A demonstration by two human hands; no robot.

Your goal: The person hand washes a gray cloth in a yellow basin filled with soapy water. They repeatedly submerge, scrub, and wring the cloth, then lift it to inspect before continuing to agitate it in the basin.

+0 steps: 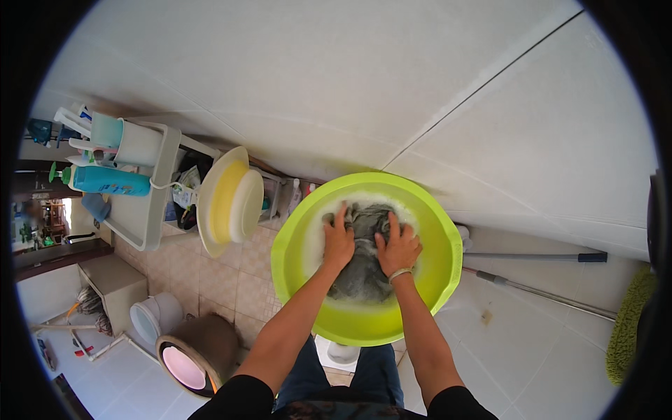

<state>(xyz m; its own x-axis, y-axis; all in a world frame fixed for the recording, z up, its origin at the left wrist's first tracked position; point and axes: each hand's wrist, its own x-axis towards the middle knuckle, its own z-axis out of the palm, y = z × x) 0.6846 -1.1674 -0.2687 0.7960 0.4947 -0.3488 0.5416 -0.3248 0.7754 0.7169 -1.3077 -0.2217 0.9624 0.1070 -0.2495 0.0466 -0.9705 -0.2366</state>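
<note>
A lime-green basin (437, 269) stands in front of me with foamy water in it. In the water lies a soaked dark grey cloth (362, 274), bunched up at its far end; its exact kind does not show. My left hand (339, 243) holds the cloth's left side, some fingers pointing away from me. On the opposite side my right hand (399, 250), with a band at the wrist, grips a fold, its thumb toward the middle. Some fingertips are hidden in cloth and suds.
A grey shelf cart (150, 224) at left carries bottles and cups; a cream-and-yellow basin (253, 206) leans by it. A brown tub (210, 343) and white bucket (168, 311) stand lower left. Poles (539, 257) and a green mat (630, 329) are at right. A wall rises beyond.
</note>
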